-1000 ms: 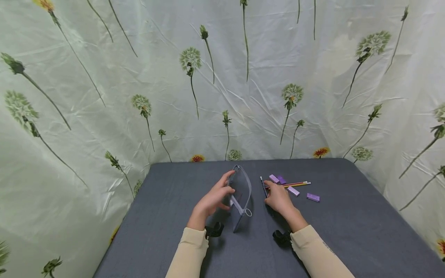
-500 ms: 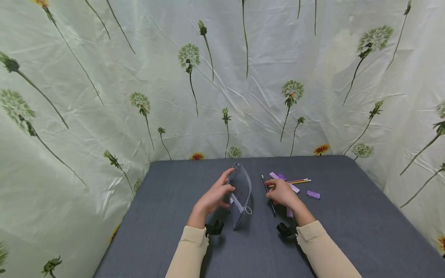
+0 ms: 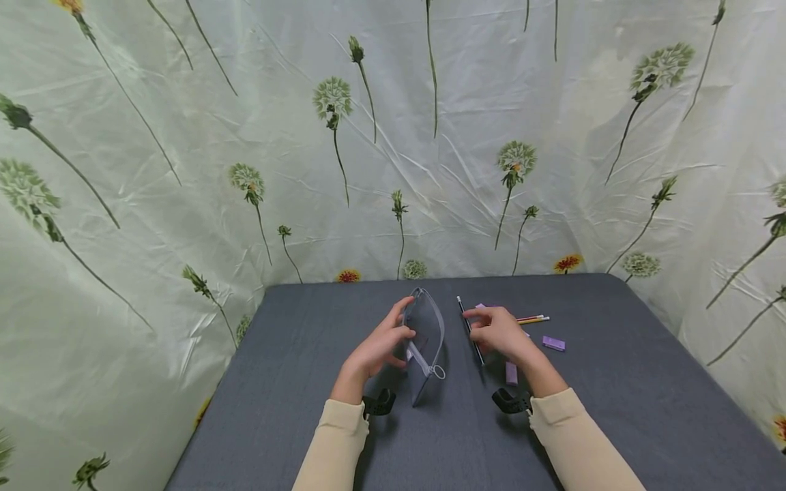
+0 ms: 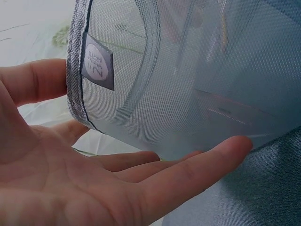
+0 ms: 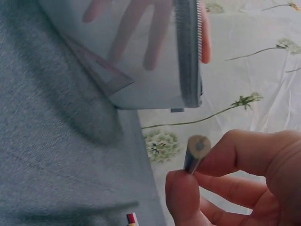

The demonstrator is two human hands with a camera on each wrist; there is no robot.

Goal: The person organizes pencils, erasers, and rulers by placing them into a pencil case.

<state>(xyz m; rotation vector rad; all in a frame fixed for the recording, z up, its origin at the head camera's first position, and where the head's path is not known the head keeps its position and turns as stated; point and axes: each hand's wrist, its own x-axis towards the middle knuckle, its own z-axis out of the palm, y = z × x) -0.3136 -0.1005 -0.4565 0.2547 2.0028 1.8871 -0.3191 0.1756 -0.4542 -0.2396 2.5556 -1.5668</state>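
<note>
Pale green flower-printed fabric (image 3: 288, 136) hangs along the far, left and right sides, meeting the far edge of a table (image 3: 638, 409) covered in dark grey cloth. Wide stretches of that cloth run out to the left and right edges, giving room to swing sideways; toward the far edge the margin is much slimmer. Cream sleeves (image 3: 580, 443) reach in from the near side. At the table's middle a translucent grey mesh zip pouch (image 3: 419, 382) is held upright, its mouth gaping upward between two rims. Along its left wall the left hand (image 3: 376, 349) spreads, fingers mostly straight and touching the pouch. Farther right, the right hand (image 3: 500, 334) pinches a dark pencil (image 3: 469, 324) between thumb and fingers, slanting toward the far left; a narrow strip parts it from the pouch's right rim. Past the knuckles, a red pencil (image 3: 528, 319) and a yellow pencil (image 3: 534, 321) poke out side by side, their other ends hidden. One purple eraser (image 3: 554, 343) lies farther right, cloth all round it; a second purple eraser (image 3: 511, 373) sits close by the right wrist, and a lilac eraser (image 3: 481, 306) shows partly beyond the fingers. Smallest, a ring pull (image 3: 439, 372) hangs at the mouth's near end.
</note>
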